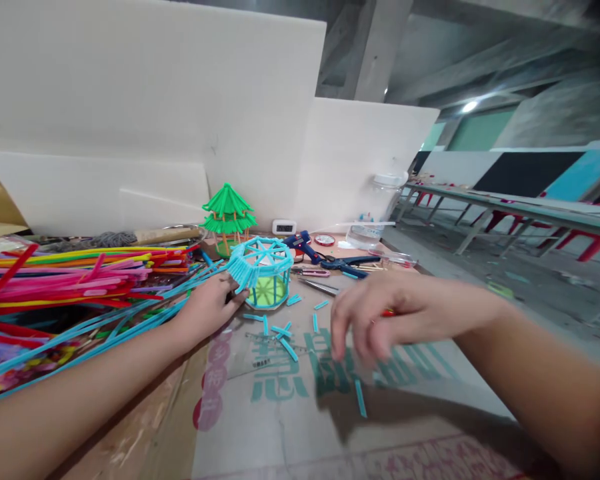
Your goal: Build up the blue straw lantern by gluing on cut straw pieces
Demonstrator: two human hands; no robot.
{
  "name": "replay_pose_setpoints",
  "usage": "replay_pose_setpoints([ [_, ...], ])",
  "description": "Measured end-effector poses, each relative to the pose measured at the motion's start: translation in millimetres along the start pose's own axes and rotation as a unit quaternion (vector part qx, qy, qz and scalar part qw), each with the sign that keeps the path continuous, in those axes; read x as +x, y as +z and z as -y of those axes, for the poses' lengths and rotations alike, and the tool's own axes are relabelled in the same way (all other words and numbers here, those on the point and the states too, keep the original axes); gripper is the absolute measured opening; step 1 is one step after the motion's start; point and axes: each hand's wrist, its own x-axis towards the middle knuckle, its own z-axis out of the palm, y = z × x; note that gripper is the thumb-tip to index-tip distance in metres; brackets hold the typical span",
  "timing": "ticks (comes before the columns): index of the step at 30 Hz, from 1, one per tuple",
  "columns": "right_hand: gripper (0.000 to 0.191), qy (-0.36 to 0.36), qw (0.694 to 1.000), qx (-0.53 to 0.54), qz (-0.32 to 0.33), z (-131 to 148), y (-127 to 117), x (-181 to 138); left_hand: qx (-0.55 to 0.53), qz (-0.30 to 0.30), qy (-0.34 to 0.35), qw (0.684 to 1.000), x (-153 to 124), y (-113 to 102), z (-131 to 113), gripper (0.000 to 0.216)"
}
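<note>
My left hand (211, 305) grips the near left side of a small round pavilion model (266, 270) made of light-blue pipe cleaners. Its thumb lies against the model, while the other fingers are partly hidden by the fringed roof edge. A yellow-green floor shows between the model's posts. Over the cardboard (290, 433), my right hand (375, 317) hangs with loosely bent fingers, slightly blurred; nothing shows at its fingertips. A short blue pipe-cleaner piece (361, 399) lies below it, and several cut pieces (283, 333) are scattered nearer the model. Pointed metal blades (320, 287) show left of the right hand.
Bundles of coloured pipe cleaners (80, 280) fill the left side. Behind the pavilion are a green tiered model (227, 217), a small digital clock (284, 227), a blue glue gun (304, 247), pliers (347, 265) and a clear plastic jar (375, 210). White boards (260, 127) stand at the back.
</note>
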Motion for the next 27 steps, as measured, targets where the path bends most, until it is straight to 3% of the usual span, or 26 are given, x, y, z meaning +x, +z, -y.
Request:
replay_pose_setpoints([
  [3,0.035,0.083,0.979,-0.111,-0.147,-26,-5,9,0.004,0.003,0.010,1.000,1,0,-1,0.039],
  [5,0.033,0.149,0.935,-0.240,-0.212,-46,-10,15,0.005,0.003,0.011,1.000,1,1,0,0.039],
  [8,0.035,0.230,0.860,-0.371,-0.264,-74,-15,23,0.008,-0.001,0.011,1.000,0,3,2,0.037],
  [10,0.033,0.258,0.838,-0.381,-0.292,-91,-18,28,0.006,-0.001,0.014,1.000,0,3,2,0.035],
  [12,0.029,0.272,0.840,-0.341,-0.323,-107,-23,33,0.001,-0.002,0.017,1.000,0,4,2,0.034],
  [19,0.055,0.289,0.860,-0.263,-0.328,-159,-59,67,0.003,0.002,0.014,1.000,1,2,-1,0.031],
  [23,0.046,0.303,0.862,-0.211,-0.348,-182,-71,91,-0.005,0.011,0.012,1.000,1,1,-1,0.027],
  [27,0.034,0.289,0.862,-0.163,-0.384,-192,-66,99,-0.011,0.018,0.017,1.000,1,-1,-1,0.025],
])
